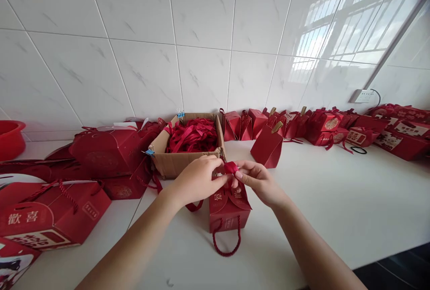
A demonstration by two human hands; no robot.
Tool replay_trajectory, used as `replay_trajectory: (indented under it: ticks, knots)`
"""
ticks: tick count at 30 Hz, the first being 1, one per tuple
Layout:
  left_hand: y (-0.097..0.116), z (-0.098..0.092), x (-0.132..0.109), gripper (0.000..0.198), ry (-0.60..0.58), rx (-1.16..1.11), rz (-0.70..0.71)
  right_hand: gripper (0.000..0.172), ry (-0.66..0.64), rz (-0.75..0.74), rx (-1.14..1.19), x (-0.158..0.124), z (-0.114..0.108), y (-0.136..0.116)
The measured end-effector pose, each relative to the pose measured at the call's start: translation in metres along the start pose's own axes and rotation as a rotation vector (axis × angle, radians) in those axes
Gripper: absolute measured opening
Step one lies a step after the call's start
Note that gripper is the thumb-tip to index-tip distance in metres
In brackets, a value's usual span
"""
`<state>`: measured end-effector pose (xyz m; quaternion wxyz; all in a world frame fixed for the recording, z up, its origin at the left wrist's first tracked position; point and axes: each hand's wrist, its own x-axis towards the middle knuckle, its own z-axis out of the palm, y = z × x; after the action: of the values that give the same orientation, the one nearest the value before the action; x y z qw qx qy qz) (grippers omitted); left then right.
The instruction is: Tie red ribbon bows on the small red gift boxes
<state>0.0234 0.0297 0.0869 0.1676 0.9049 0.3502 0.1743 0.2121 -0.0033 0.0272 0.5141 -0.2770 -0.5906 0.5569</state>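
A small red gift box (229, 213) with a folded top and a twisted cord handle (227, 253) stands on the white table. Just above its top, a red ribbon (230, 167) is pinched between both hands. My left hand (202, 178) grips it from the left, fingers closed. From the right, my right hand (258, 179) holds it between thumb and fingers. A length of the ribbon hangs down left of the box. Behind my left hand sits a cardboard box (178, 161) holding a heap of red ribbons (196, 135).
Large red gift boxes (57, 209) are piled on the left, near a red plastic basin (11, 140). A red box with a gold tab (268, 146) stands behind my right hand. More red boxes (324, 122) line the tiled wall, below a power strip (363, 96).
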Motion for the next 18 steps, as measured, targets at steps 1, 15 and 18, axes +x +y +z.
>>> replay_trajectory:
  ticks: [1, 15, 18]
  knots:
    - [0.000, 0.002, 0.001, 0.024, 0.038, 0.035, 0.030, 0.018, 0.002, 0.003, 0.005, 0.000, 0.001, 0.001]
    - [-0.005, -0.002, -0.003, 0.015, 0.093, 0.215, 0.089, 0.028, 0.055, 0.150, -0.406, 0.001, 0.007, 0.006]
    - [-0.010, -0.010, -0.009, 0.020, -0.023, 0.155, -0.025, 0.025, 0.136, 0.036, -0.459, 0.000, 0.005, 0.009]
